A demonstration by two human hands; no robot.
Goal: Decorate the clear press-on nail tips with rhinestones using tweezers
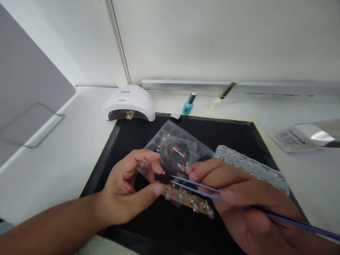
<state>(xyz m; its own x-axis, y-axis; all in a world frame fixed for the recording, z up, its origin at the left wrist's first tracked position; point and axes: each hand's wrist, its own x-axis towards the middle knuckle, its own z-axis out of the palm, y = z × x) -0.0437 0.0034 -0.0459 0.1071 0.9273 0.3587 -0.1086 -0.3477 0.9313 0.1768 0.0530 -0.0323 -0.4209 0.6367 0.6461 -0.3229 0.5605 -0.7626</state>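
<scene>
My left hand [124, 187] is at the centre left, its thumb on the left end of a brown strip [187, 198] that carries several shiny nail pieces. The fingers curl above the strip. In my right hand [247, 202] are blue tweezers [207, 189], their two tips a little apart over the space between the hands. Behind the fingertips lies a clear sheet [175, 152] dotted with small red and white decorations. Whether the tweezer tips hold anything is too small to tell.
A white nail lamp [129, 101] stands at the back left, with a teal bottle [188, 104] and a gold-capped bottle [224, 95] farther right. A clear bumpy case [252, 168] sits beyond my right hand on the black mat [225, 132]. A packet [297, 138] lies far right.
</scene>
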